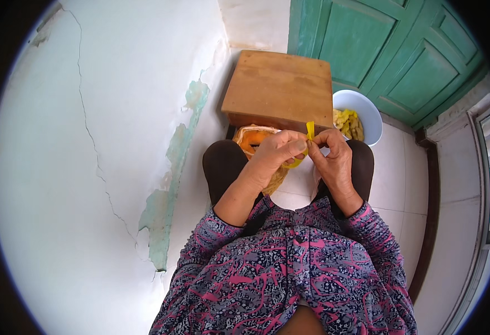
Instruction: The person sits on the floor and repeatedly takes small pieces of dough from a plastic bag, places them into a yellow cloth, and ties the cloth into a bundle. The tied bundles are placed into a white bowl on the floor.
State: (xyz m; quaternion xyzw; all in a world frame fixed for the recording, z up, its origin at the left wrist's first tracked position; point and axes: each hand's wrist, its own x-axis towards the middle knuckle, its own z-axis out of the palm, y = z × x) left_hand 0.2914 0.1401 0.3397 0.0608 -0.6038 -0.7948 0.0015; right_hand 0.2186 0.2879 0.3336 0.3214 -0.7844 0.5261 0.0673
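Observation:
Above the gap between my knees, my left hand point(282, 150) and my right hand point(333, 153) meet at a thin yellow strip point(310, 130), perhaps plastic or ribbon. Its end sticks up past my fingertips. More of this yellow material hangs beneath my left fingers, which partly cover it. The thumb and index finger of my right hand pinch the strip. My left hand is curled around the yellow piece. Below and behind my left hand stands an orange-lined container point(251, 137) with a pale rim, partly hidden. Brownish-yellow material point(276, 181) shows under my left wrist.
A wooden box-like stand point(280, 86) is just ahead of my knees. To its right, a pale blue bucket point(373, 121) holds yellow and tan pieces point(349, 124). Green panelled doors point(358, 42) lie beyond. A cracked, peeling wall point(115, 125) borders my left side.

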